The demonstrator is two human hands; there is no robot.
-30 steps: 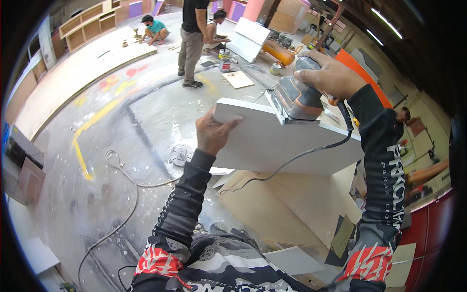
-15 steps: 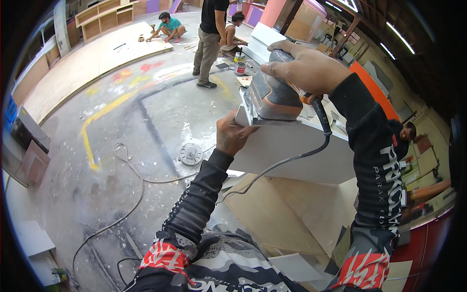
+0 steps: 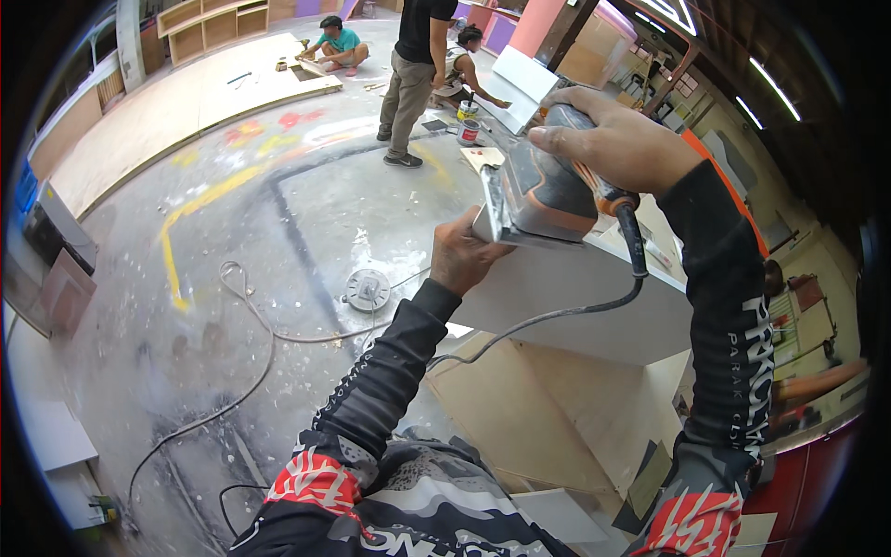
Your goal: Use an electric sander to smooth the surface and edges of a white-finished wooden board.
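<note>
My right hand (image 3: 620, 137) is wrapped over the top of a grey and orange electric sander (image 3: 549, 200). The sander rests, slightly tilted, on the near left end of a white panel-sided box (image 3: 566, 292). My left hand (image 3: 460, 258) grips the corner of that box just below the sander's front edge, its fingers partly hidden behind the board. From the sander's back a black power cord (image 3: 634, 243) loops down across the panel's side and passes behind my left forearm. Bare plywood (image 3: 520, 399) shows beneath the white side.
An extension cord (image 3: 269, 357) winds over the floor to a round grey reel (image 3: 367, 290). Paint cans (image 3: 469, 132) stand beyond the box. A standing person (image 3: 408, 93) and two crouching people are farther back, near a large plywood sheet (image 3: 186, 116). Sandpaper sheets (image 3: 647, 478) lie low right.
The sander and both hands appear slightly farther right as the whole view shifts. The crouching person by the white board has stretched an arm out over it.
</note>
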